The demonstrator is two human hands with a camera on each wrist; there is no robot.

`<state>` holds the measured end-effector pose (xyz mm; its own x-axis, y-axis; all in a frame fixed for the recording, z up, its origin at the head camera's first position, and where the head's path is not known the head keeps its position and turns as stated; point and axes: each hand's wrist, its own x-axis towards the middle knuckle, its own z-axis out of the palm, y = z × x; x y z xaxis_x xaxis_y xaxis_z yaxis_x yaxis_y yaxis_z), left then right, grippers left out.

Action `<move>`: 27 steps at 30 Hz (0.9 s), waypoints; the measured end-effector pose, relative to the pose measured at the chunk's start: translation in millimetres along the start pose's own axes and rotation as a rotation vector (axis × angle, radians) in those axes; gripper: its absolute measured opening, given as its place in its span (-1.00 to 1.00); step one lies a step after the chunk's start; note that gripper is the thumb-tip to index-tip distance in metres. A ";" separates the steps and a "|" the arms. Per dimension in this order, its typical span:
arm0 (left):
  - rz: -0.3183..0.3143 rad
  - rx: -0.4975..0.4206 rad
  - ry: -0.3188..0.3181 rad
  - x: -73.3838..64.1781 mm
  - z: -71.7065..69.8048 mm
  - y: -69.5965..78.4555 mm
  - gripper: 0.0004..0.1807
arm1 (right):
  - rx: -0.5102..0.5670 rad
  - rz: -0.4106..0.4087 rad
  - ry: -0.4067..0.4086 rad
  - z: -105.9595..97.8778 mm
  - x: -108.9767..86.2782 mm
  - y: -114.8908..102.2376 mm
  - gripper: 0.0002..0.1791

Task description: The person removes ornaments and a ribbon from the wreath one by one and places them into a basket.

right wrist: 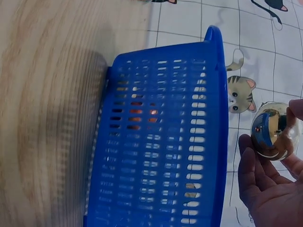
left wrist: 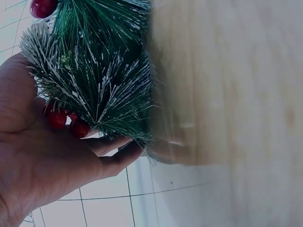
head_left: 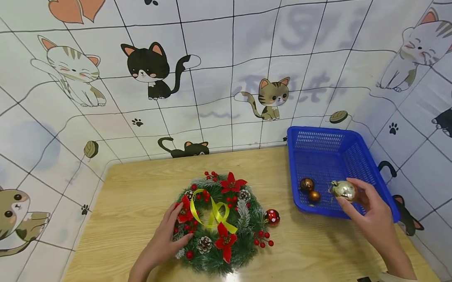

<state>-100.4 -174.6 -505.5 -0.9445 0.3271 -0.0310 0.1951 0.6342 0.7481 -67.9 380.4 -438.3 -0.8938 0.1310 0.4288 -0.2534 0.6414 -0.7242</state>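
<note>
A green Christmas wreath with red flowers, berries, pinecones and a loose yellow ribbon lies on the table. On its left edge is my left hand, thumb and fingers spread around the greenery. The left wrist view shows this hand curved about frosted needles and red berries. Over the blue basket, my right hand pinches a shiny gold Christmas ball between thumb and fingers. In the right wrist view, the gold ball is above the basket's rim.
Two brown-orange balls, a larger one and a smaller one, lie in the basket's left front corner. A red ball with white dots sits at the wreath's right edge. Cat-print cloth covers the walls behind the wooden table.
</note>
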 end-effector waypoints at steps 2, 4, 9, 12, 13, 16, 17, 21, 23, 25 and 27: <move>0.008 0.001 -0.009 1.7 0.2 -0.5 0.05 | -0.013 0.015 0.005 -4.9 -1.9 4.0 -0.26; 0.016 0.006 -0.010 3.1 -0.1 -0.4 0.05 | -0.014 0.026 0.012 -8.5 -1.8 6.5 -0.26; 0.026 0.013 -0.005 4.1 -1.5 -0.3 0.04 | -0.020 0.037 0.014 -12.3 1.9 8.9 -0.27; 0.023 0.013 -0.009 3.0 -1.7 -0.6 0.05 | -0.053 0.043 0.008 -13.5 2.4 10.2 -0.27; 0.026 0.014 -0.008 3.0 -2.1 -0.4 0.05 | -0.061 0.046 0.009 -14.1 3.2 10.5 -0.27; 0.034 0.002 -0.013 3.8 -3.4 -0.3 0.06 | -0.087 0.052 0.011 -16.0 4.6 11.9 -0.28; 0.039 -0.004 -0.015 4.4 -4.4 -0.8 0.05 | -0.092 0.056 0.013 -16.5 4.9 12.7 -0.28; 0.061 -0.029 -0.040 5.4 -11.0 -6.1 0.04 | -0.097 0.066 0.009 -17.6 3.6 15.8 -0.29; 0.071 -0.046 -0.054 5.4 -14.8 -8.3 0.03 | -0.103 0.073 0.008 -18.4 1.7 17.9 -0.30; 0.073 -0.063 -0.061 5.3 -17.3 -8.5 0.04 | -0.119 0.077 0.007 -20.1 -0.4 19.5 -0.30; 0.063 -0.084 -0.053 4.4 -18.8 -7.1 0.06 | -0.137 0.080 0.009 -21.7 -1.8 20.3 -0.30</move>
<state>-110.9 -190.8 -498.4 -0.9151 0.4030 -0.0156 0.2288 0.5506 0.8028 -63.4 409.6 -442.0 -0.9058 0.1919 0.3778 -0.1283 0.7255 -0.6762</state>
